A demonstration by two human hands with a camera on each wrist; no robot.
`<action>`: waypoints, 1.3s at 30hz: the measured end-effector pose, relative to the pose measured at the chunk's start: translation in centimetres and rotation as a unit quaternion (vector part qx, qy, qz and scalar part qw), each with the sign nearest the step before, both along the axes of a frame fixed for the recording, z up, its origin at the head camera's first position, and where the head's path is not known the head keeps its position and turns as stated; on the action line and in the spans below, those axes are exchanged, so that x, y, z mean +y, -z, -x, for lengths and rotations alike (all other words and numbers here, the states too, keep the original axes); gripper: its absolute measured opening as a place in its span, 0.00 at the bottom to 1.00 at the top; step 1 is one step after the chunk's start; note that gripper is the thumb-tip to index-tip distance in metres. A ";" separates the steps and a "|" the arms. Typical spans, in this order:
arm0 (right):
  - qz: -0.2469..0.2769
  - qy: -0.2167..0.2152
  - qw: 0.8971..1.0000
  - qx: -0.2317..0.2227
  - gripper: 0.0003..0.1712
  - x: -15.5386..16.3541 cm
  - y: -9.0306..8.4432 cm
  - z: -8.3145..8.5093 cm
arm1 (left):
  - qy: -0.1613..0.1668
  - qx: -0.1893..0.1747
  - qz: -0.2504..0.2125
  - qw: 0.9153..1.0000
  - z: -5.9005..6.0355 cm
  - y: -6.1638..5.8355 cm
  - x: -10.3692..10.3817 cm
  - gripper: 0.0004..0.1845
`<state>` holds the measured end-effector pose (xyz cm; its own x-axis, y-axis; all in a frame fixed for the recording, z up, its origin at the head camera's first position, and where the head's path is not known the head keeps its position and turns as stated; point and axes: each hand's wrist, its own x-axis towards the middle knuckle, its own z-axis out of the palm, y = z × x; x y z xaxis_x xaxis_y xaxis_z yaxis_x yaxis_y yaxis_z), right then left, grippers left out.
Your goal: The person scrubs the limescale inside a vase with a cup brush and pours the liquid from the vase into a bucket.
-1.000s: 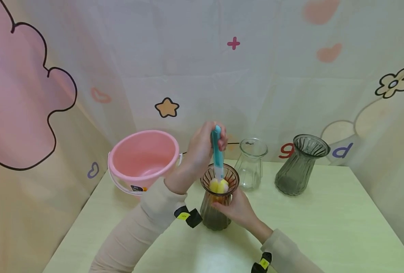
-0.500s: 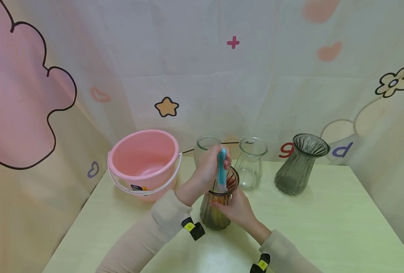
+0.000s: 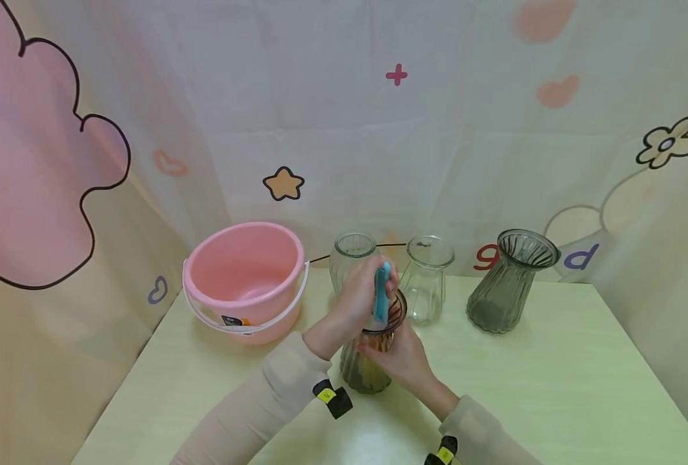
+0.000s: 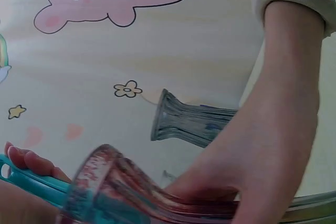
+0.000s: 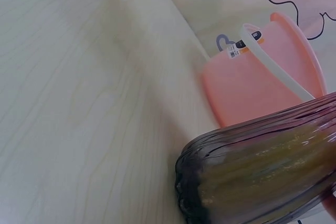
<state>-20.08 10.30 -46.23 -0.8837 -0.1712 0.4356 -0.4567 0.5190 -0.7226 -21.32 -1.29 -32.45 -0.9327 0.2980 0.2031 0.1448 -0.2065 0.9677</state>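
My left hand (image 3: 355,290) grips the teal handle of a bottle brush (image 3: 381,294). The brush points down into a ribbed, brown-tinted glass vase (image 3: 360,371) with a flared rim. Its yellowish sponge head shows dimly through the glass, filling much of the body in the right wrist view of the vase (image 5: 252,166). My right hand (image 3: 404,355) holds that vase just below its neck, thumb across the front. In the left wrist view the right hand (image 4: 262,145) wraps the vase, while the brush handle (image 4: 39,184) enters its mouth.
A pink bucket (image 3: 245,258) with a white handle stands on the left of the pale table (image 3: 553,400). Two clear glass vases (image 3: 426,290) stand behind my hands, one partly hidden. Further right is a grey ribbed vase (image 3: 497,303). A printed curtain (image 3: 332,129) hangs behind.
My left hand has moved down and slightly right, pushing the brush deeper. The sponge head, at the vase mouth earlier, is now inside the body. My right hand keeps its hold.
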 end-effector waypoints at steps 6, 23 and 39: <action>0.018 0.000 0.999 -0.026 0.42 -0.3 -0.4 -0.1 | 0.009 0.008 -0.037 0.999 -0.4 -2.4 -0.8 0.17; 0.015 0.041 0.997 -0.071 0.48 -1.1 -0.8 -0.4 | 0.051 0.067 -0.078 0.993 -0.8 -7.4 -2.4 0.18; 0.020 0.037 0.997 -0.067 0.46 -1.1 -0.8 -0.2 | 0.033 0.033 -0.074 0.996 0.2 -3.7 -1.5 0.19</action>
<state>-19.85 9.24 -45.45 -0.9442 -0.0884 0.3174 -0.3158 0.5174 -0.7954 -21.47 -2.81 -28.72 -0.8949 0.3213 0.3096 0.1882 -0.3573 0.9148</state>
